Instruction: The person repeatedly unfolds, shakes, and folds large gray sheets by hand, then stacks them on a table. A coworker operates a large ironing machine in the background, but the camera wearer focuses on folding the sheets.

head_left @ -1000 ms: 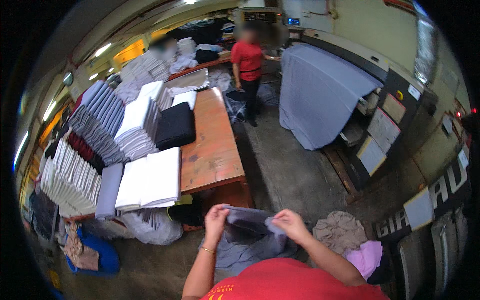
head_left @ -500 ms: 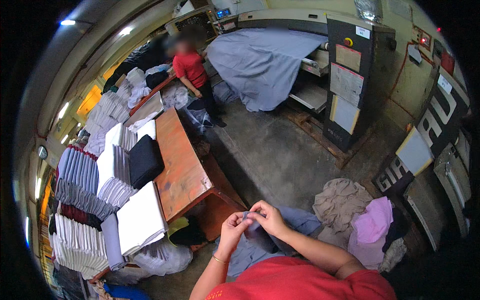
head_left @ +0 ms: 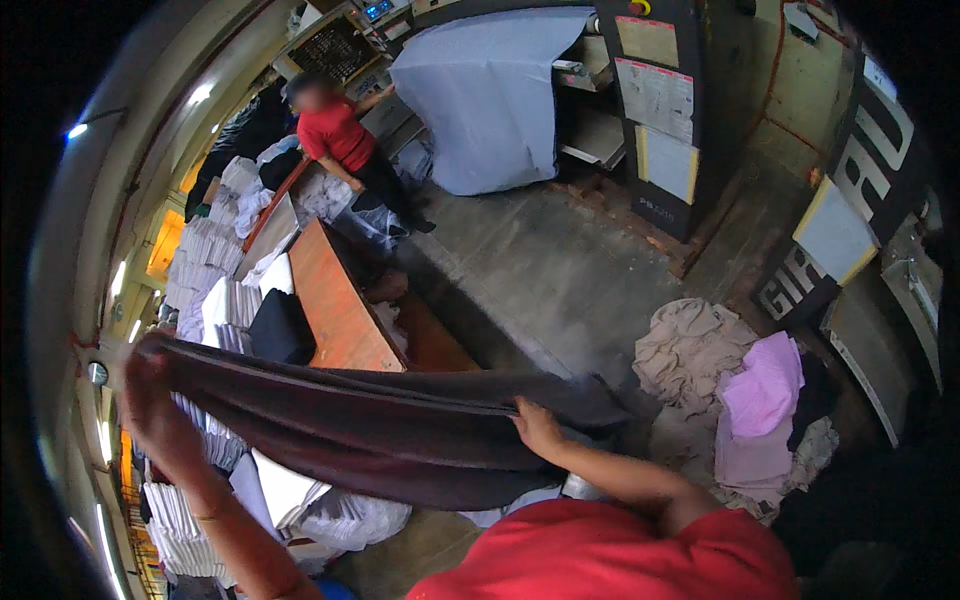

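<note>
A long dark cloth (head_left: 370, 430), brownish-grey and folded into lengthwise pleats, is stretched across in front of me. My left hand (head_left: 160, 395), raised at the far left and smeared by motion, grips one end of it. My right hand (head_left: 541, 432) pinches the cloth's upper edge near its right part. Beyond my right hand, the rest of the cloth hangs loosely toward the floor. Part of a blue-grey cloth shows beneath it, close to my red top.
An orange wooden table (head_left: 340, 300) stands behind the cloth, with folded white stacks and a black bundle (head_left: 282, 328). Beige (head_left: 690, 350) and pink fabric (head_left: 760, 385) lie heaped at right. Farther off, a person in red (head_left: 345, 140) stands beside a machine draped with a blue-grey sheet (head_left: 490, 110).
My hands have parted: the left swung far left and up, spreading the cloth, while the right stayed near the middle. The sheet on the machine hangs straighter, and the person's arm reaches toward it.
</note>
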Demonstrator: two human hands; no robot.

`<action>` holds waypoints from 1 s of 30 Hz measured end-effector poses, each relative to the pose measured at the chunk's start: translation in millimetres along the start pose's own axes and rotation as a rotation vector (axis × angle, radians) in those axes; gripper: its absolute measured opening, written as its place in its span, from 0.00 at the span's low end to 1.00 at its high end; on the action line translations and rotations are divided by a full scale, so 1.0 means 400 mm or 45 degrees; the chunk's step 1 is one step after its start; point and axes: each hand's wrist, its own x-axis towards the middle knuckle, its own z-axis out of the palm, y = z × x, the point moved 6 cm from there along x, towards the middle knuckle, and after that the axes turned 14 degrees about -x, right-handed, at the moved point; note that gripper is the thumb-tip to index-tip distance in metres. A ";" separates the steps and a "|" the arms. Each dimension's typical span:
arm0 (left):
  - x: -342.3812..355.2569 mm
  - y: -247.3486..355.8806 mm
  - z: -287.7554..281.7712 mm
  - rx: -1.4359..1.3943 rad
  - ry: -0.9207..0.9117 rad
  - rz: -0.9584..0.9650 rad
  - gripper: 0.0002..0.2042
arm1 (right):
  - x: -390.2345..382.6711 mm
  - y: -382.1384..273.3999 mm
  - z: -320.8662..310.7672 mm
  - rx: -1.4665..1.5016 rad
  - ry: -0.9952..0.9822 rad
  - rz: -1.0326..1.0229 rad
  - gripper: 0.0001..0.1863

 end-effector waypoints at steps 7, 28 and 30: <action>0.319 0.025 -0.276 0.562 0.038 0.154 0.21 | -0.027 0.146 0.055 -0.080 -0.074 0.118 0.20; -0.388 -0.199 -1.466 1.324 0.225 -0.783 0.13 | -0.064 -0.295 0.187 0.844 -0.780 -0.022 0.08; -0.611 -0.176 -1.387 1.711 0.135 -0.967 0.09 | -0.030 -0.367 0.244 1.207 -0.796 0.388 0.07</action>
